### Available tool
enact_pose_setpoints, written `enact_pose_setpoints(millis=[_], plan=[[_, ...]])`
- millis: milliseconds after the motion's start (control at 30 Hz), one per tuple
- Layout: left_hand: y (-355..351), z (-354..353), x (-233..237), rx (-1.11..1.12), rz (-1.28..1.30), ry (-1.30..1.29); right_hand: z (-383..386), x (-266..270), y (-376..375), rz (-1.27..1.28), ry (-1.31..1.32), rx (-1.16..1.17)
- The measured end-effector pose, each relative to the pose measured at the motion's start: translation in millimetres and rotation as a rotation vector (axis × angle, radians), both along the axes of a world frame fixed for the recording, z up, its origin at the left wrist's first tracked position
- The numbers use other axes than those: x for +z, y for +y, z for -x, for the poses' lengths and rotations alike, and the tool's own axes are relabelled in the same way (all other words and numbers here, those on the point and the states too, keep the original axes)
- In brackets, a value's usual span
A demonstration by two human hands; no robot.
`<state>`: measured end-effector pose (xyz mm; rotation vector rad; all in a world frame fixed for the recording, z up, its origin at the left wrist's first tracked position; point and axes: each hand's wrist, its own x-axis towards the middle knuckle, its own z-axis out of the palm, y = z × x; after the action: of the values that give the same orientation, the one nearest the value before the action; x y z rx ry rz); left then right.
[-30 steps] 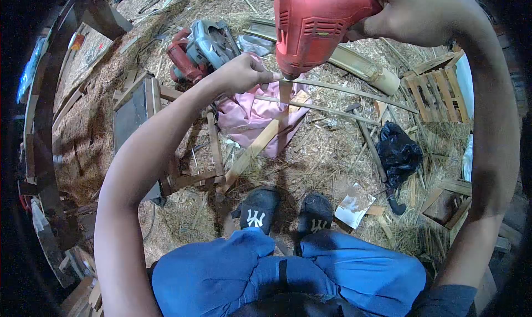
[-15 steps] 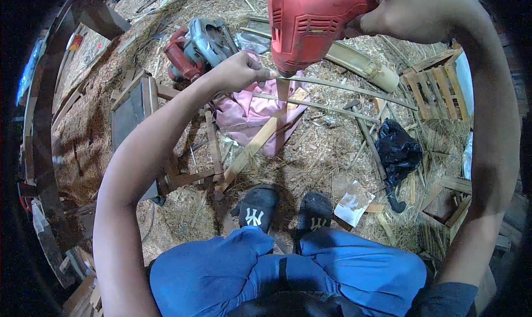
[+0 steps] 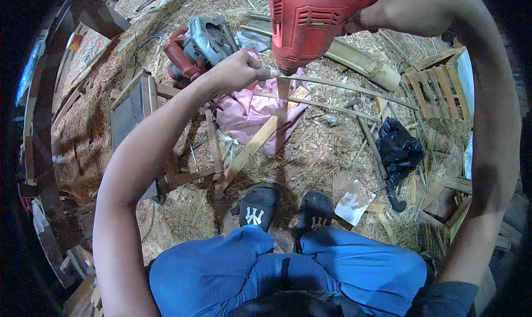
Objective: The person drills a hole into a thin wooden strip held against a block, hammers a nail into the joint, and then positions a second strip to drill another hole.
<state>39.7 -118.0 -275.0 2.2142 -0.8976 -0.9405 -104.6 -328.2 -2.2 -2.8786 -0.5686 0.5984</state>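
Observation:
A red power drill (image 3: 316, 26) hangs nose down at the top of the head view, my right hand (image 3: 413, 9) wrapped around its handle. Its chuck end (image 3: 287, 72) is just beside the fingertips of my left hand (image 3: 242, 72), which are pinched together. Something small and pale shows at those fingertips, too small to name. Directly below the drill's nose is a narrow upright piece of wood (image 3: 283, 89), mostly foreshortened. Thin wooden strips (image 3: 354, 88) stretch rightward from near the chuck. Beneath lies a pink cloth (image 3: 244, 117).
A circular saw (image 3: 205, 43) rests on the straw-covered ground behind my left forearm. To the right are a slatted wooden crate (image 3: 438, 90), a bamboo piece (image 3: 363, 65) and a black plastic bag (image 3: 398, 148). A plank (image 3: 252, 151) slants toward my sandals (image 3: 260, 206).

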Motion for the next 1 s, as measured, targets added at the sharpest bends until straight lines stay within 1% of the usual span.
enact_pose_setpoints(millis=[67,133,167,233,267,333,467,533,667,733,867,933,967,1000], plan=[[-0.1,-0.5,-1.1,0.004,-0.002,0.014,-8.9,8.2,1.1,-0.008,0.034,0.028],[0.0,0.7,0.6,0.01,-0.004,0.029,-22.2,17.4,4.7,-0.03,0.292,-0.122],[0.3,1.2,1.7,0.0,0.005,0.018,-22.4,17.1,3.9,-0.03,0.292,-0.122],[0.4,3.1,5.5,-0.009,0.013,0.009,-21.2,16.6,-0.3,-0.173,0.292,-0.058],[0.3,4.5,8.3,-0.005,0.011,0.004,-16.3,11.1,-1.6,-0.173,0.293,-0.058],[0.4,4.0,6.6,0.0,0.01,-0.001,-2.7,-3.7,-1.0,-0.018,-0.028,0.053],[0.7,-3.6,-7.9,0.004,0.01,0.007,-7.4,5.5,1.9,-0.031,0.02,0.018],[0.5,-2.8,-6.1,-0.008,0.018,0.001,-23.3,17.8,6.0,-0.028,0.321,-0.145],[0.9,-0.2,-2.2,-0.001,0.011,-0.013,-15.2,9.8,9.9,0.065,0.28,-0.223],[1.0,0.4,-0.5,0.004,0.003,-0.019,-0.2,-1.4,3.6,0.021,0.003,-0.027],[0.0,3.7,8.6,0.006,-0.021,0.012,-6.4,3.2,2.1,0.006,0.018,-0.023],[-0.1,4.3,9.1,0.007,-0.022,0.028,-20.1,12.3,2.9,-0.031,0.248,-0.103],[-0.2,3.6,7.3,0.005,-0.021,0.021,-15.4,9.1,3.0,-0.031,0.248,-0.103],[0.2,2.3,4.5,0.004,-0.021,0.014,-6.7,2.9,3.5,-0.005,0.141,-0.066]])
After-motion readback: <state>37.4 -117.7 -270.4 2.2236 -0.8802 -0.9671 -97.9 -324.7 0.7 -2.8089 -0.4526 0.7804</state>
